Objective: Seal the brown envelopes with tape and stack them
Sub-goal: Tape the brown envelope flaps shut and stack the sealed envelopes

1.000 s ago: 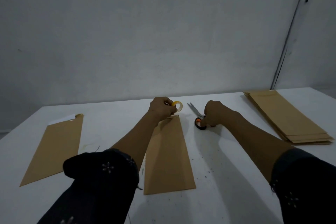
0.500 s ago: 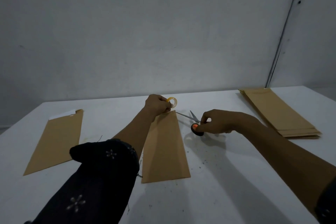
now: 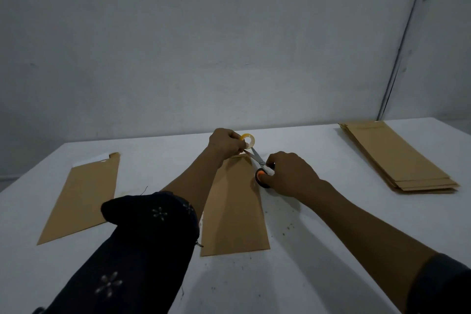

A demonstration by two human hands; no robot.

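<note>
1. Starting on the far left, there's a single brown envelope [image 3: 81, 199] lying flat on the white table [image 3: 331, 250], with a white flap or sheet poking out of its far end. Nothing is touching it.
2. Next over is my left hand [image 3: 225, 144], dark flowered sleeve [image 3: 142, 245] pushed up the arm. Its fingers are curled round a small yellow tape roll [image 3: 247, 141], holding it just past the far end of the middle envelope [image 3: 235, 209].
3. That middle envelope lies flat in front of me, partly under my left forearm.
4. Just right of it, my right hand [image 3: 290, 173] grips the orange-and-black handles of the scissors [image 3: 258, 166]. The blades point up-left toward the tape roll, tips right beside my left fingers. Can't tell whether the blades are actually on a strip of tape, too dim.
5. Far right, well apart from everything, sits a stack of brown envelopes [image 3: 397, 158], edges a bit fanned at the near end.
</note>
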